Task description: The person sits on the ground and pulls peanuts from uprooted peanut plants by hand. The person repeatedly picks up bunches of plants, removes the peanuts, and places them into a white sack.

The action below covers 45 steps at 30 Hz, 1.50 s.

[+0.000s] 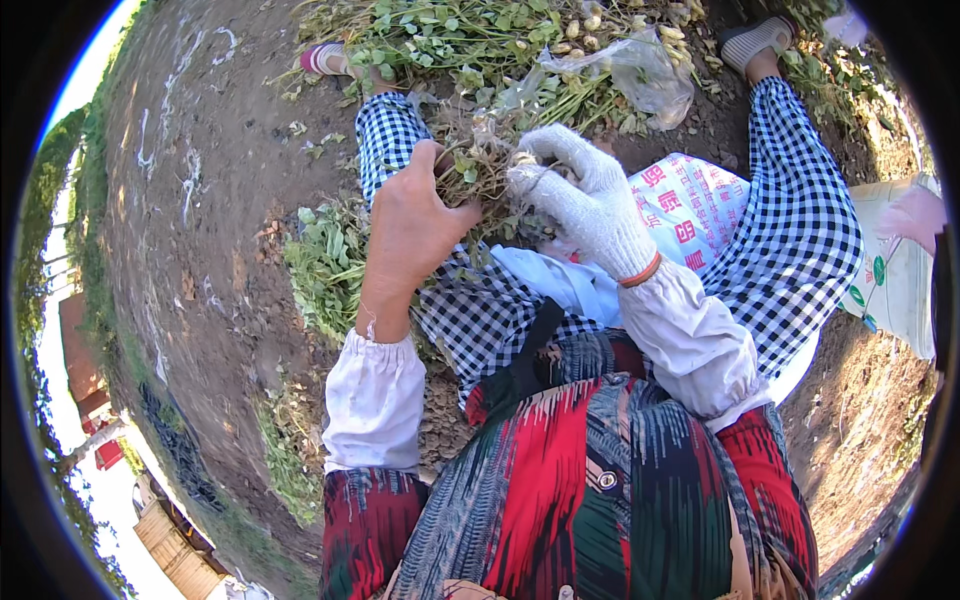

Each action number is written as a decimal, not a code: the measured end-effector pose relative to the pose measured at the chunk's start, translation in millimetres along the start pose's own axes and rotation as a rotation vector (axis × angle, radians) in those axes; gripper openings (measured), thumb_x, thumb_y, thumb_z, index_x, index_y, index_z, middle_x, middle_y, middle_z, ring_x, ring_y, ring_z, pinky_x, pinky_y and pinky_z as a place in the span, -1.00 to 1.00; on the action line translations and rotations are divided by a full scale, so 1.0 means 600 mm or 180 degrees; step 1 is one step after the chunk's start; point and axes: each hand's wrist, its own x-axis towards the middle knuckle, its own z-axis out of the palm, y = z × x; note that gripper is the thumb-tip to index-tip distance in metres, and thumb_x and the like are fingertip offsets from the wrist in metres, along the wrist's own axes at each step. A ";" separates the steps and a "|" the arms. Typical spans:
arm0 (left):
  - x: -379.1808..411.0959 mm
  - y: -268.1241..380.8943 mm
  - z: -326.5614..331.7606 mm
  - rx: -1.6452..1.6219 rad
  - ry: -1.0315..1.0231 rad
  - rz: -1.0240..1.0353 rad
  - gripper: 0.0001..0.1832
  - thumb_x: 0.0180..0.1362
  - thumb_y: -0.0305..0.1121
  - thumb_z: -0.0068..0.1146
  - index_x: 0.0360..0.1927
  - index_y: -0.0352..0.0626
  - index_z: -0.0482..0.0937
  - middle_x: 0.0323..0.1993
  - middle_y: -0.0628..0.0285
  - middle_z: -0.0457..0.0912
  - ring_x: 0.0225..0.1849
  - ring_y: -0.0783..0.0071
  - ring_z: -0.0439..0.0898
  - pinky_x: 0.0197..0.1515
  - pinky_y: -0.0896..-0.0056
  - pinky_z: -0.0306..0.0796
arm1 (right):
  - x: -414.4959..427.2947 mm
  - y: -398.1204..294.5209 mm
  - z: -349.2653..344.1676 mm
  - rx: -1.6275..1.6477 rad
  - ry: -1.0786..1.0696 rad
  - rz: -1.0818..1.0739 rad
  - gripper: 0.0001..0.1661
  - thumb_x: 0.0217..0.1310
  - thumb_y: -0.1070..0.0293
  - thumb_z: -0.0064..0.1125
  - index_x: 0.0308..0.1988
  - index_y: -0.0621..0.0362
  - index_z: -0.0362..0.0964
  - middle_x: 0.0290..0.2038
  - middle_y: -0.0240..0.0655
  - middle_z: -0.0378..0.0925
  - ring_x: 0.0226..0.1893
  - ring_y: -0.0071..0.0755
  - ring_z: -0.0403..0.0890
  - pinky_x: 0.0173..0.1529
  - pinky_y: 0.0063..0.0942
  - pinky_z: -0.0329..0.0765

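Note:
My bare left hand (422, 217) grips the left side of a tangled bundle of peanut plant roots and stems (484, 169). My right hand (581, 196), in a white knitted glove with an orange cuff edge, pinches something pale at the bundle's right side; what exactly it pinches is hard to tell. Beyond both hands lies a heap of green peanut plants (450, 34), with peanut pods (585, 28) among them. A crumpled clear plastic bag (649, 79) rests on the heap's right part. Below the gloved hand, a white sack with red printing (686, 202) lies between my legs.
My legs in checked trousers (795, 217) spread to both sides. More green plants (326, 262) lie on the soil by my left leg. A whitish container with a leaf pattern (892, 262) stands at the right. Bare brown soil (217, 187) stretches off to the left.

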 end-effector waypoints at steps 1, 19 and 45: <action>-0.002 0.000 -0.003 -0.0005 0.0031 0.0020 -0.53 -0.14 -0.35 0.40 -0.17 -0.26 0.44 -0.38 -0.10 0.66 -0.30 -0.08 0.67 -0.23 0.08 0.50 | -0.004 -0.018 -0.006 0.0465 -0.0126 0.0480 -0.79 0.24 0.37 0.25 -0.14 0.19 0.51 -0.42 -0.48 0.51 -0.47 -0.69 0.46 -0.41 -0.60 0.41; -0.035 -0.026 -0.009 0.0049 0.0281 -0.0038 -0.48 -0.09 -0.33 0.45 -0.09 -0.24 0.43 -0.25 -0.08 0.66 -0.20 -0.08 0.65 -0.16 0.07 0.48 | -0.034 -0.088 -0.156 0.0891 0.0992 0.0278 -0.71 0.42 0.21 0.05 -0.07 0.21 0.44 -0.55 -0.49 0.34 -0.71 -0.75 0.17 -0.65 -0.70 0.00; -0.025 -0.029 0.001 -0.0146 0.0025 -0.0021 -0.33 -0.11 -0.36 0.47 0.09 -0.25 0.39 -0.04 -0.11 0.62 0.03 -0.04 0.61 0.09 0.14 0.44 | -0.225 -0.308 -0.787 -0.6883 0.2089 0.0318 -0.41 0.31 -0.02 0.13 0.28 -0.17 0.35 0.20 -0.26 0.45 0.14 -0.12 0.55 0.19 -0.22 0.52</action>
